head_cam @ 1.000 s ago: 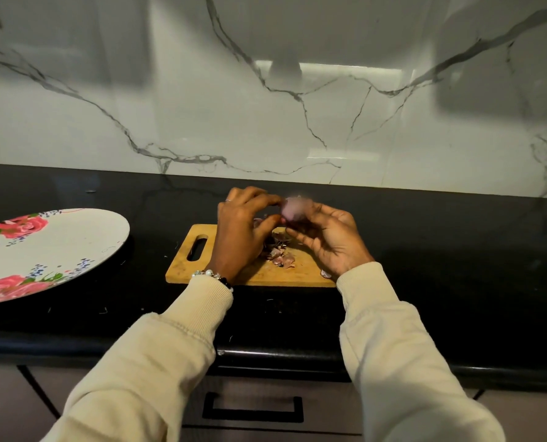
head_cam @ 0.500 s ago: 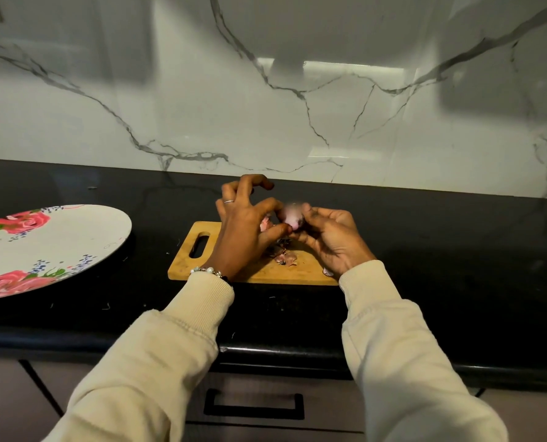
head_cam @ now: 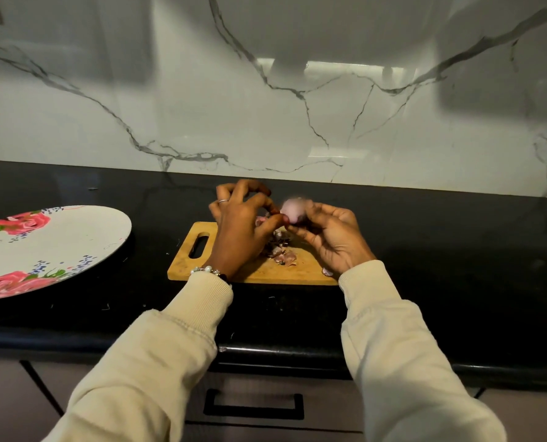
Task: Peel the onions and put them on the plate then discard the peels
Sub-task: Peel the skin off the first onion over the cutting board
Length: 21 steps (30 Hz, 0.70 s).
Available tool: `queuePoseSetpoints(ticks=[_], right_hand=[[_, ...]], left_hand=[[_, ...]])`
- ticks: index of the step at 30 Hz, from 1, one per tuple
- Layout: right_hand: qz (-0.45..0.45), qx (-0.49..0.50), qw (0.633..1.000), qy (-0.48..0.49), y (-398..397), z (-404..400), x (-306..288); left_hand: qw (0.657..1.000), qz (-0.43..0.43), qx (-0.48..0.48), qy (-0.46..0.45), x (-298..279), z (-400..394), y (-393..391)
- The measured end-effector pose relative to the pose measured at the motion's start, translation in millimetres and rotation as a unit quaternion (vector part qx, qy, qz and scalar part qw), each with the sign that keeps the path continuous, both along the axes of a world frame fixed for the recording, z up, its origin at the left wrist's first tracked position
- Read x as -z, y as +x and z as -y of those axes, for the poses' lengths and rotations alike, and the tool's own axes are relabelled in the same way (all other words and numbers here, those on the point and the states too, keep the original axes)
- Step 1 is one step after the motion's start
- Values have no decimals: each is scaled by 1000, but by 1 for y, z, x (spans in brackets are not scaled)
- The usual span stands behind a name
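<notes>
So the right hand (head_cam: 332,237) has the onion (head_cam: 292,211) cupped in its curled fingers, held up in the air just above the far edge of the cutting board (head_cam: 265,272). The onion looks pale pink and mostly bare, though it's blurry so I can't say how much skin is on it. The left hand (head_cam: 240,231) is right up against it, thumb and forefinger pinched together at the onion's left side. Looks like they're nipping a bit of peel there, but honestly the blur makes that hard to call. The other left fingers are curled up and lifted clear, and there's a ring (head_cam: 223,201) on one of them plus a beaded bracelet (head_cam: 206,270) at the wrist.

Under the hands there's a little heap of peels (head_cam: 281,252) on the board, purple-brown scraps, with one more bit near the board's front right corner by the right cuff.

The board sits on a black counter (head_cam: 457,266). Well off to the left on the same counter is the plate (head_cam: 84,237), white with pink roses, nothing on the part I can see. Marble-look wall (head_cam: 297,106) behind, drawer handle (head_cam: 253,406) below the counter edge.
</notes>
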State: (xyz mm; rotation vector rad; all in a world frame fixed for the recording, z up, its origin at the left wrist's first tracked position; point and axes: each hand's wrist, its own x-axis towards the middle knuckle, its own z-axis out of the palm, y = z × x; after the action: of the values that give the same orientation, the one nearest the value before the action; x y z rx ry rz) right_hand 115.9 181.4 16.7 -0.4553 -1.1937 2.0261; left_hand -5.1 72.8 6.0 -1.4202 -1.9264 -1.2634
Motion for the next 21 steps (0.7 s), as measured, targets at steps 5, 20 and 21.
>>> queuePoseSetpoints(ticks=[5,20,21], right_hand=[[-13,-15,1000,14,1,-1,0],[5,-41,995,90,4,6,-3],[5,-43,995,92,4,6,-3]], left_hand=[[998,51,-45,-16,-1,-1,2],[1000,5,-15,-5,-3,4,1],[1000,-1,-18,-1,-3,4,1]])
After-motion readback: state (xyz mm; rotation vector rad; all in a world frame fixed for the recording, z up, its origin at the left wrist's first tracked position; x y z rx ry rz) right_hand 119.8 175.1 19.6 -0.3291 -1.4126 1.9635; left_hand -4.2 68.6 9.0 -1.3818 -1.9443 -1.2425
